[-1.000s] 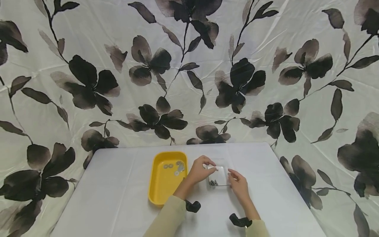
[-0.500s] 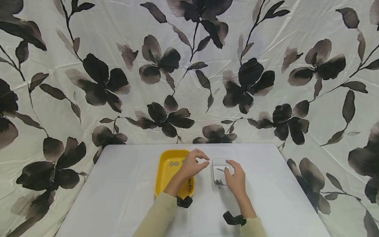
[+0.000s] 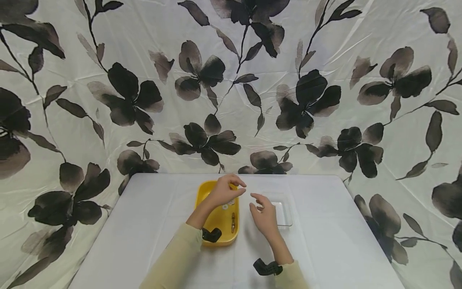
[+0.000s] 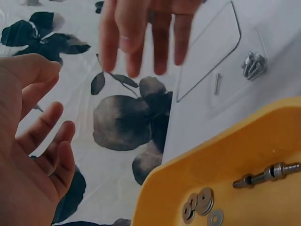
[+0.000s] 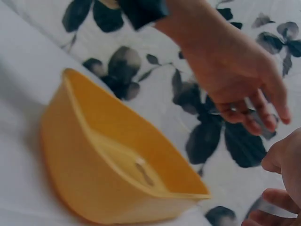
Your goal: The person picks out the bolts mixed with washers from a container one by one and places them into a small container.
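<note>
My left hand (image 3: 224, 192) hovers over the far part of a yellow tray (image 3: 218, 243), its fingers loosely bent and holding nothing. To its right, my right hand (image 3: 264, 216) hangs at the left side of a clear plastic tray (image 3: 291, 216), overlapping it in the head view. Its fingers are relaxed, with nothing in them, and point toward the left hand. Inside the yellow tray lie several flat washers (image 4: 204, 200) and a threaded bolt (image 4: 256, 178) with rings or nuts on it. The left wrist view shows a cluster of screws (image 4: 254, 66) and one separate screw (image 4: 217, 84) in the clear tray.
Both trays stand on a white-covered table (image 3: 317, 249). Behind it hangs a pale cloth (image 3: 231, 100) printed with dark flowers. Each wrist carries a black camera mount (image 3: 268, 267) below the hand.
My left hand has drawn back from the clear tray to over the yellow one. The right hand left the clear tray's right edge and shifted left across it. The head view has turned slightly.
</note>
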The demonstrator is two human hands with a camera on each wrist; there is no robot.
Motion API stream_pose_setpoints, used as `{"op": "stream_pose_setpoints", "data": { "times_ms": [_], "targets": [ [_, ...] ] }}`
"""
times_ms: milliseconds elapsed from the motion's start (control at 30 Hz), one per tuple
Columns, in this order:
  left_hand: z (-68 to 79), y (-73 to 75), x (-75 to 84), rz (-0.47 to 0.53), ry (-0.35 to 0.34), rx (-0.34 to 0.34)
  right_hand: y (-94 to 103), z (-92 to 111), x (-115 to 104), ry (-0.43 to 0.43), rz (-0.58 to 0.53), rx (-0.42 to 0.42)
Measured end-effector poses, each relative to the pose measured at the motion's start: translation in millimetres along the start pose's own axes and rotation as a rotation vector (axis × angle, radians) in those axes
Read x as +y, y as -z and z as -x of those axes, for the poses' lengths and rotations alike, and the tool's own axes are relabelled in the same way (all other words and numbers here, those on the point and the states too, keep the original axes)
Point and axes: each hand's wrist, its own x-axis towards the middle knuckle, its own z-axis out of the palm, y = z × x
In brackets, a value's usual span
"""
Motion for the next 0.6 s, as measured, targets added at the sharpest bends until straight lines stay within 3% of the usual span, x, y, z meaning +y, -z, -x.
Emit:
{"op": "stream_pose_setpoints", "data": {
  "times_ms": [267,433,600],
  "targets": [
    [-3.4,10.9,-12.2,-0.038,-0.007,-0.051,-27.4,28.5,11.7,-0.079,-0.051,-0.104],
    [-5.3,5.2,-41.0,-0.055,0.014,-0.045,-38.0,34.8,22.2,-0.104,-0.135,-0.112],
    [2.1,-1.8,-72.8,-0.061,0.032,-0.055,-45.7,39.6,33.8,-0.15,-0.181,-0.161]
  ]
}}
